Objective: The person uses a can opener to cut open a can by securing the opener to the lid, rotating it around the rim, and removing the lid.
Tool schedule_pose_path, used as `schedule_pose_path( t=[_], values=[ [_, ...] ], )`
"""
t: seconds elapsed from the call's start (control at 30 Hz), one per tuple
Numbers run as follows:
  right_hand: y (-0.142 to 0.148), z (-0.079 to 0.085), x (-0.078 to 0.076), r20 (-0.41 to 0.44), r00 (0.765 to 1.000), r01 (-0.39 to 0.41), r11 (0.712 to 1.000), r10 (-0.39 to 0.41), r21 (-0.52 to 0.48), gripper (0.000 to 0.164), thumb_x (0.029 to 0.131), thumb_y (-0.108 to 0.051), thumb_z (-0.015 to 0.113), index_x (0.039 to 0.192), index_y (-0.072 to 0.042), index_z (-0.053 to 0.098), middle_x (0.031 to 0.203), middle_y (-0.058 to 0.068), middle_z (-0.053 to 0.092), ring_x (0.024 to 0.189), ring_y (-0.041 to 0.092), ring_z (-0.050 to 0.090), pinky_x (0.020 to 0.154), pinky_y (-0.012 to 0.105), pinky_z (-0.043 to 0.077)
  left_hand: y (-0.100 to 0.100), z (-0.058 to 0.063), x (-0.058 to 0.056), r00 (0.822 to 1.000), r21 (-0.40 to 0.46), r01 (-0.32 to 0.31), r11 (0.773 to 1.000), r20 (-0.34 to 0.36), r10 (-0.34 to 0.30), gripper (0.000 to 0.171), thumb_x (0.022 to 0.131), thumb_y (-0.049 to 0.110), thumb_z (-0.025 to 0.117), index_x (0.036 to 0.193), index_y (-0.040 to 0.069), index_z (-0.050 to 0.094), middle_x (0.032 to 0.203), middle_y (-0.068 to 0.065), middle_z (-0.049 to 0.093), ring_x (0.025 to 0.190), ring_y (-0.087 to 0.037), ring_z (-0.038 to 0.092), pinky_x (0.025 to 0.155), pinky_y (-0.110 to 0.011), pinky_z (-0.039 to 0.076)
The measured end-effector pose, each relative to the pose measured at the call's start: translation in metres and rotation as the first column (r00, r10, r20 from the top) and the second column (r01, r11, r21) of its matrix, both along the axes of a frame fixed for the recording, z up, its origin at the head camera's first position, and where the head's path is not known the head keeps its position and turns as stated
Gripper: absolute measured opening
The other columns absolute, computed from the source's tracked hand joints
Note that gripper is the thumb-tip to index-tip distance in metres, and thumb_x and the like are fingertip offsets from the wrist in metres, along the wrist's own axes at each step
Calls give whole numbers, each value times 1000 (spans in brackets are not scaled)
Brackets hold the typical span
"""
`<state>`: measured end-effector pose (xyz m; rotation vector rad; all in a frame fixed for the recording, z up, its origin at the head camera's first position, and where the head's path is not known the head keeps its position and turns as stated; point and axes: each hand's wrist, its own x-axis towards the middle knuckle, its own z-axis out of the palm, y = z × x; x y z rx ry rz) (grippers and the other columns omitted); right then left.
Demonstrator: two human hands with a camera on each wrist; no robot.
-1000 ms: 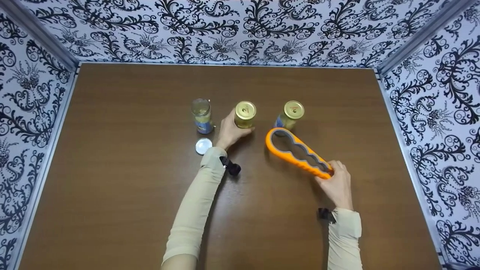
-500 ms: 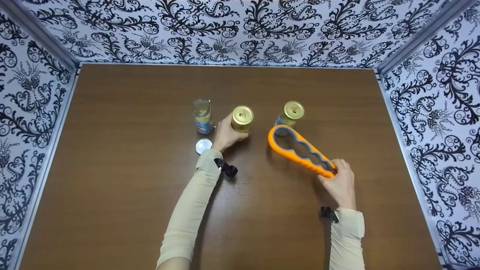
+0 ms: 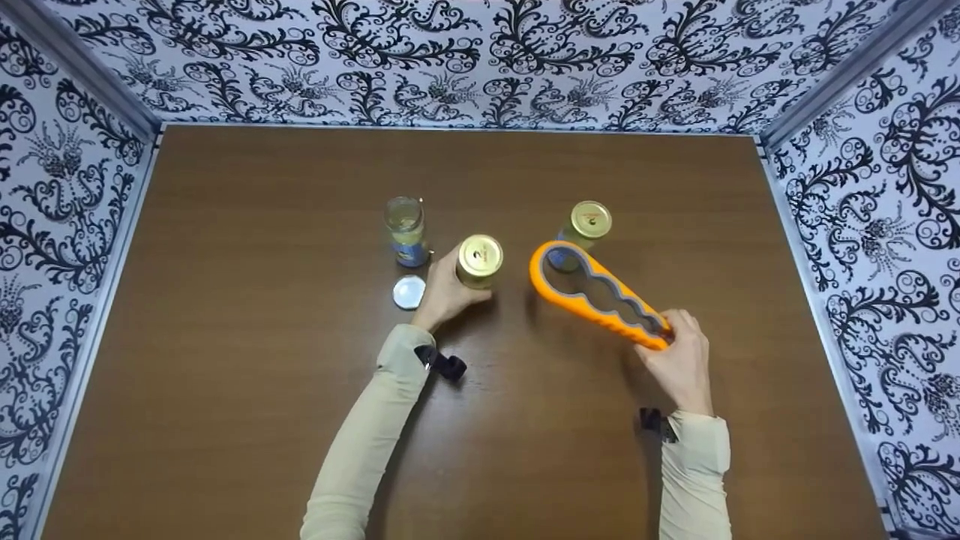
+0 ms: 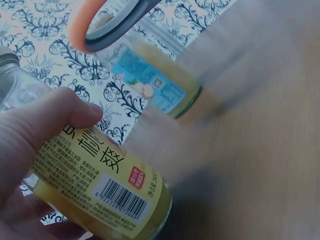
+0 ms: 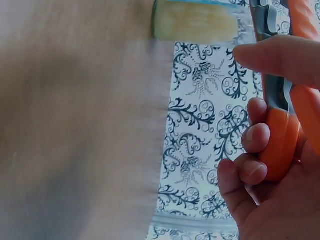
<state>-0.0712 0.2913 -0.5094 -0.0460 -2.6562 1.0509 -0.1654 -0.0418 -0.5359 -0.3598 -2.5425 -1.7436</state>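
Observation:
My left hand (image 3: pixel 444 294) grips a glass jar (image 3: pixel 480 257) with a gold lid; its yellow label with a barcode (image 4: pixel 122 196) shows in the left wrist view. In my right hand (image 3: pixel 681 361) is an orange jar opener (image 3: pixel 592 315) with a grey scalloped inner edge, held by its narrow end. The opener's wide loop partly overlaps a second gold-lidded jar (image 3: pixel 591 220) with a blue label, standing at the right. Left of my left hand stands a lidless jar (image 3: pixel 406 225) with a blue label. A loose white lid (image 3: pixel 409 292) lies in front of it.
The brown wooden table (image 3: pixel 300 420) runs under everything. Patterned black-and-white panels (image 3: pixel 480 64) stand along its back and both sides, with a grey post in each back corner.
My left hand has drawn the yellow-labelled jar toward me and slightly left. The jar opener has shifted a little, its wide end slightly farther back. The other jars and loose lid stay put.

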Motion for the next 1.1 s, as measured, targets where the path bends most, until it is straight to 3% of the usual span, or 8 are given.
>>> schedule_pose_path(
  t=[0.2, 0.47, 0.67, 0.77, 0.9, 1.1],
  values=[
    [-5, 7, -5, -36, 999, -33, 999, 32, -9, 31, 63, 11, 75, 90, 4, 63, 83, 12, 56, 80, 23, 50, 71, 29, 37, 5, 0, 14, 999, 28, 30, 999, 30, -31, 73, 60, -5, 83, 127, -6, 55, 118, -18, 63, 111, -30, 58, 100, -35, 41],
    [-21, 23, -17, -81, 989, -126, 992, 124, -30, 32, 62, 8, 80, 88, 0, 62, 82, 6, 54, 82, 16, 48, 70, 18, 40, 15, 1, 25, 988, 169, 103, 980, 92, -120, 67, 63, -8, 82, 125, -6, 55, 116, -17, 63, 108, -27, 57, 100, -34, 41],
    [-36, 30, -23, -145, 962, -233, 972, 231, 2, 30, 59, 9, 75, 82, -2, 60, 79, 5, 52, 81, 18, 47, 70, 27, 37, 19, 6, 31, 989, 89, 113, 990, 85, -121, 62, 61, -3, 83, 119, -4, 59, 109, -14, 66, 101, -26, 60, 94, -34, 44],
    [-42, 32, -26, -159, 948, -276, 961, 275, 12, 32, 58, 9, 76, 83, -3, 60, 78, 4, 51, 80, 19, 46, 69, 30, 36, 22, 7, 35, 990, 123, 115, 986, 65, -123, 60, 60, -3, 85, 114, -8, 59, 106, -18, 66, 99, -30, 61, 93, -36, 45],
    [-49, 33, -28, -155, 935, -318, 947, 319, 30, 35, 57, 7, 79, 84, -2, 60, 78, 4, 50, 79, 20, 45, 69, 32, 35, 26, 5, 39, 988, 190, 133, 973, 49, -145, 69, 60, -6, 84, 121, -15, 52, 116, -26, 61, 111, -38, 55, 102, -38, 39],
    [-61, 36, -32, -151, 920, -352, 931, 363, 96, 38, 56, 5, 81, 86, -2, 60, 77, 5, 49, 77, 24, 44, 70, 35, 35, 33, 2, 42, 975, 201, 191, 961, 74, -209, 65, 64, -6, 81, 123, -12, 54, 120, -23, 60, 114, -34, 54, 103, -34, 38]
  ],
)
